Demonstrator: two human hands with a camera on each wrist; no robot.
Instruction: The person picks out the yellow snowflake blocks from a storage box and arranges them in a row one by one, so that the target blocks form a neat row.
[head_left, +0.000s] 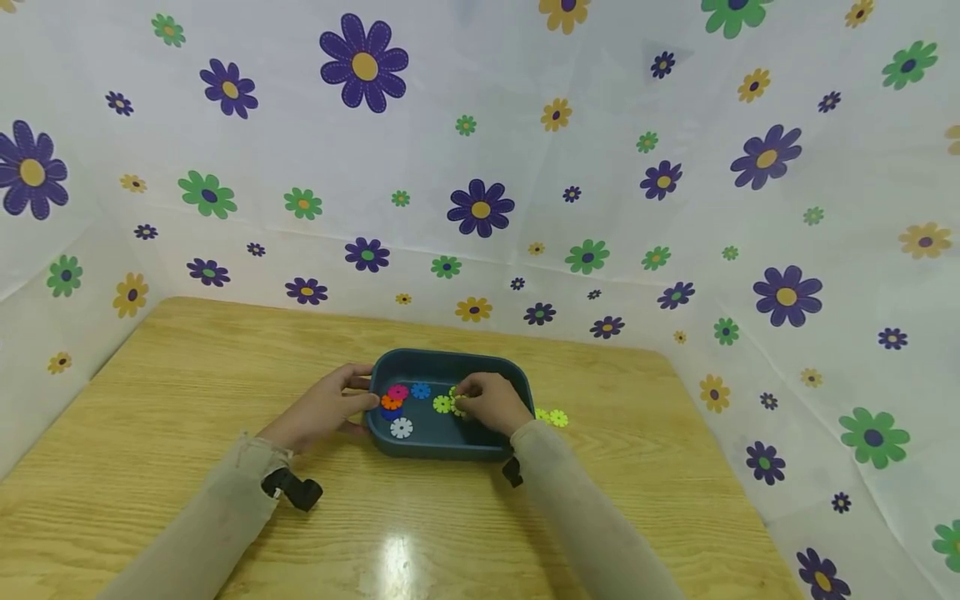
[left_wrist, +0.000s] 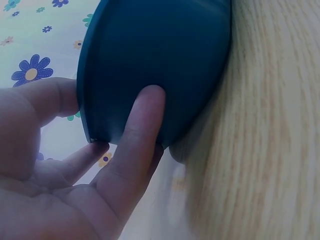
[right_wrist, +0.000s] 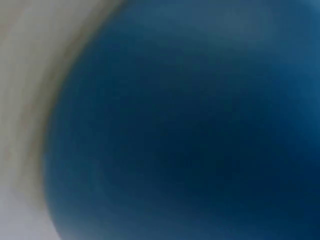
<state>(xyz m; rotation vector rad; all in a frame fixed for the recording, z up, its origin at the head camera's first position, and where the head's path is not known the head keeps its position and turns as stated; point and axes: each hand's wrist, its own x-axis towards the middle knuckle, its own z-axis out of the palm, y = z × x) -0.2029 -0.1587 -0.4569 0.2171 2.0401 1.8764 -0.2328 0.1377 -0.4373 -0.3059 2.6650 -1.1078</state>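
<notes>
A dark blue-green plastic tray (head_left: 450,451) sits on the table. My left hand (head_left: 327,408) holds its left end, and in the left wrist view the thumb (left_wrist: 145,112) presses the end wall. Inside, my right hand (head_left: 495,403) pinches a yellow-green snowflake disc (head_left: 459,408) with its fingertips. Another yellow-green disc (head_left: 442,404) lies just left of them. Toward the tray's left end are a pink disc (head_left: 398,392), an orange disc (head_left: 391,402), a dark blue disc (head_left: 392,414), a light blue disc (head_left: 421,390) and a white disc (head_left: 401,427). The right wrist view shows only blurred tray wall.
Outside the tray's right end, yellow-green discs (head_left: 558,418) lie on the wooden table (head_left: 622,483). A white flower-printed sheet (head_left: 420,150) hangs behind the table and along its sides.
</notes>
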